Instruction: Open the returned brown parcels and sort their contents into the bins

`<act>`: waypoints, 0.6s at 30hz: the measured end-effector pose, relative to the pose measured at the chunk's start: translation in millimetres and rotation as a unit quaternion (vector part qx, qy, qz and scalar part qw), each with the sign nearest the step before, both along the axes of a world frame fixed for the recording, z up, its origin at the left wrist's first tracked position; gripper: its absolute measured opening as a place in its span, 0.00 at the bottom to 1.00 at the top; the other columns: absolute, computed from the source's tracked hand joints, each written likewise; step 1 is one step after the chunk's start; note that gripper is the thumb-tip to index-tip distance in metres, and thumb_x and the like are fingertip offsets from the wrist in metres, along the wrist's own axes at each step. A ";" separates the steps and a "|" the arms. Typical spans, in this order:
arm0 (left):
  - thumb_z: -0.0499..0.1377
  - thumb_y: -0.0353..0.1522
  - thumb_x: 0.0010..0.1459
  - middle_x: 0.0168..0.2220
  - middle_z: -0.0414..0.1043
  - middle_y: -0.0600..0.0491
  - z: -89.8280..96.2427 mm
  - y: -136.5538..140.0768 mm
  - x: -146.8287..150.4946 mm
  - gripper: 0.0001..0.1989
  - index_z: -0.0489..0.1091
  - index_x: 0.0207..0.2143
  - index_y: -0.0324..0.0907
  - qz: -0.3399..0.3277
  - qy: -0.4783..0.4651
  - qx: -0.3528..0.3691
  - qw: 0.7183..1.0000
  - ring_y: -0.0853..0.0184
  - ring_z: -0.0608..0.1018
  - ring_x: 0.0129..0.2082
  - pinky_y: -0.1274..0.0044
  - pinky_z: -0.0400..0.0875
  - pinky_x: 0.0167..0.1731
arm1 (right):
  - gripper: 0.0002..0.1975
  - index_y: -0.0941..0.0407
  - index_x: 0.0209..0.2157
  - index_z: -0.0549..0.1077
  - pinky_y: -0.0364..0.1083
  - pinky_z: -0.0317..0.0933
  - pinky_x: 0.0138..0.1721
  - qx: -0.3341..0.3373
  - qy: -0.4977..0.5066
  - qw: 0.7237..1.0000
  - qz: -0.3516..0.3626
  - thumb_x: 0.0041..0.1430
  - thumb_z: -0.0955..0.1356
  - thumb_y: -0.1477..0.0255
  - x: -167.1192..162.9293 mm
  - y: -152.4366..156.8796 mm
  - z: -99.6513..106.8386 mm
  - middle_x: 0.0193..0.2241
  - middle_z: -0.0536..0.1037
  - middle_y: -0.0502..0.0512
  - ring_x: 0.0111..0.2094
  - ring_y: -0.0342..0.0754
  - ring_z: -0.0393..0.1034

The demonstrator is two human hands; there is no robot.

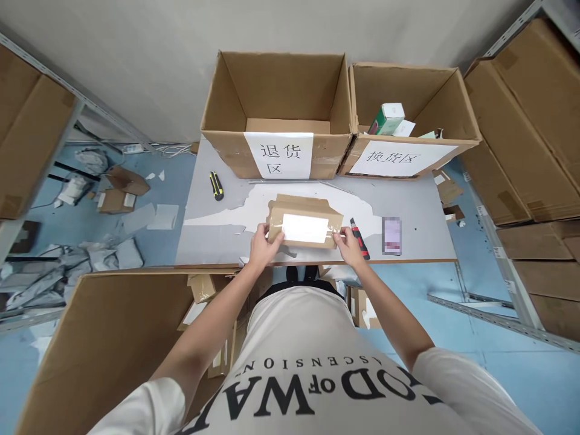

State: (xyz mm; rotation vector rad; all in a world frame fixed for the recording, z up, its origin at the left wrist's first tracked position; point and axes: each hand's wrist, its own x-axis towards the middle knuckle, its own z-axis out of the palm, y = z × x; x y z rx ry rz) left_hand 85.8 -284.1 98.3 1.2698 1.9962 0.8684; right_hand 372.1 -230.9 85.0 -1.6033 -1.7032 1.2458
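Between my two hands is a small brown cardboard box with clear tape and a white label on the side facing me. My left hand grips its left end, thumb on the front. At the right end, my right hand holds the lower corner with thumb and fingers. A red and black utility knife lies on the table just beside my right hand. Farther left rests a yellow and black utility knife.
Two large open cartons with handwritten signs, a left carton and a right carton, stand at the table's back. The right one contains a green and white box. A phone lies at right. Below left is a big carton holding parcels.
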 end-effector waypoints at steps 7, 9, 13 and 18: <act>0.58 0.55 0.50 0.45 0.75 0.40 21.9 30.5 23.0 0.31 0.62 0.46 0.41 0.027 0.035 -0.168 0.985 0.50 0.77 0.45 0.67 0.69 0.40 | 0.24 0.53 0.37 0.66 0.49 0.60 0.38 -0.023 -0.162 0.986 -0.036 0.61 0.55 0.48 -12.1 15.1 23.0 0.37 0.77 0.58 0.36 0.53 0.70; 0.60 0.54 0.48 0.46 0.74 0.40 13.6 31.5 25.7 0.32 0.62 0.46 0.41 0.052 0.018 -0.165 0.985 0.52 0.77 0.45 0.68 0.69 0.40 | 0.25 0.53 0.37 0.65 0.49 0.61 0.38 -0.045 -0.149 0.987 -0.034 0.60 0.55 0.46 -12.7 17.0 16.4 0.36 0.76 0.56 0.36 0.52 0.70; 0.65 0.53 0.43 0.46 0.75 0.42 2.4 32.5 22.9 0.33 0.63 0.45 0.42 0.082 -0.027 -0.155 0.984 0.54 0.77 0.45 0.69 0.69 0.42 | 0.26 0.52 0.39 0.65 0.48 0.64 0.37 -0.135 -0.072 0.988 -0.004 0.56 0.58 0.44 0.5 25.6 6.5 0.38 0.75 0.54 0.36 0.50 0.70; 0.67 0.51 0.41 0.45 0.75 0.43 -3.8 32.8 23.0 0.34 0.63 0.45 0.42 0.110 -0.053 -0.135 0.983 0.56 0.77 0.45 0.68 0.69 0.43 | 0.25 0.55 0.51 0.64 0.53 0.61 0.49 -0.087 -0.235 0.963 -0.095 0.61 0.60 0.52 42.0 26.2 -18.9 0.52 0.69 0.64 0.53 0.56 0.65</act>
